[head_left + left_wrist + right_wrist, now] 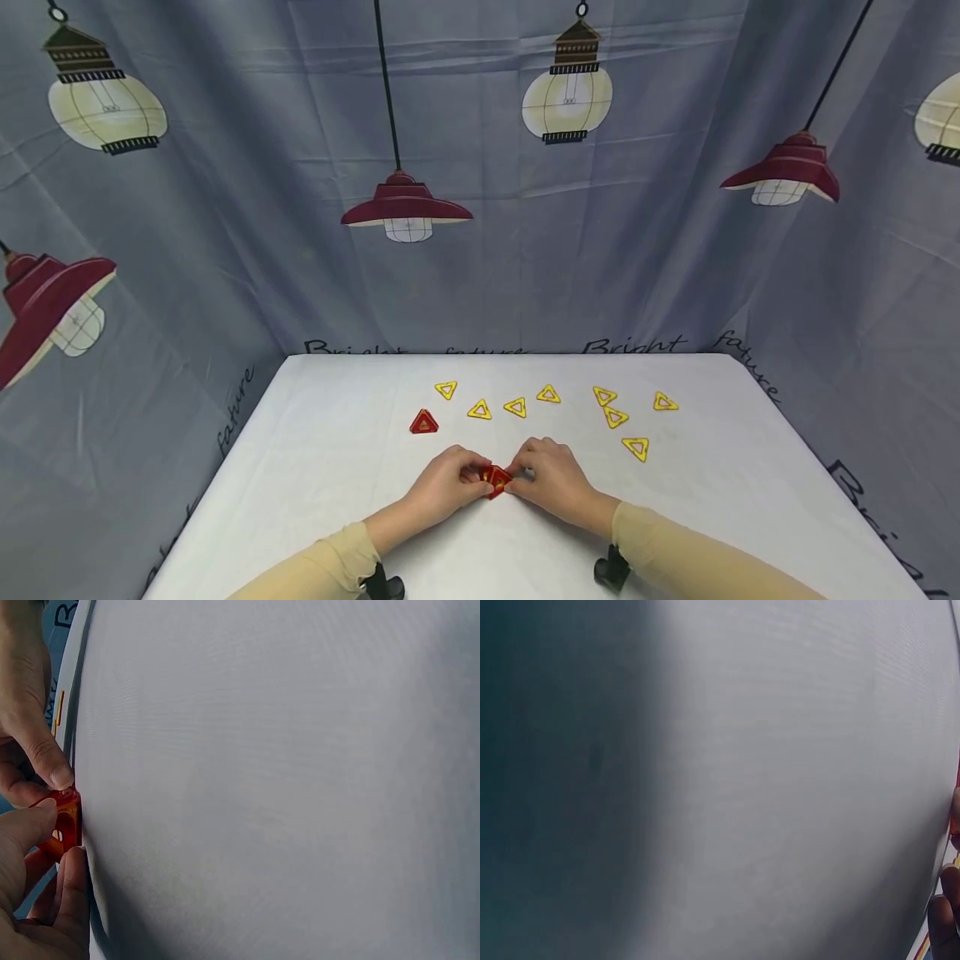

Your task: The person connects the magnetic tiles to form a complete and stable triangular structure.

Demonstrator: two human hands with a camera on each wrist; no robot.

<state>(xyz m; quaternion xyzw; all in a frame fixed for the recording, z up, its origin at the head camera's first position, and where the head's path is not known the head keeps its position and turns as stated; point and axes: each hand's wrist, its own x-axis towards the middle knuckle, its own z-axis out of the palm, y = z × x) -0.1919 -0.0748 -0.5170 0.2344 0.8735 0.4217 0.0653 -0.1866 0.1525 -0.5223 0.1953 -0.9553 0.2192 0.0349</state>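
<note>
Near the front middle of the white table, both hands hold a small glossy red angular piece (496, 481) between them. In the head view it looks like triangular faces meeting at an edge. My left hand (447, 485) pinches its left side with thumb and fingers. From the right, my right hand (555, 481) pinches the other side, fingertips close to the left ones. The left wrist view catches the red piece (70, 817) at its left edge, with a round opening and fingers of both hands on it. Only some fingertips (945, 919) show at the right wrist view's edge.
Another red triangular piece (423, 422) lies behind and left of the hands. Several yellow triangular frames (516, 407) are scattered across the back and right of the white table (360, 467). A grey curtain (480, 283) with printed lamps hangs around the table.
</note>
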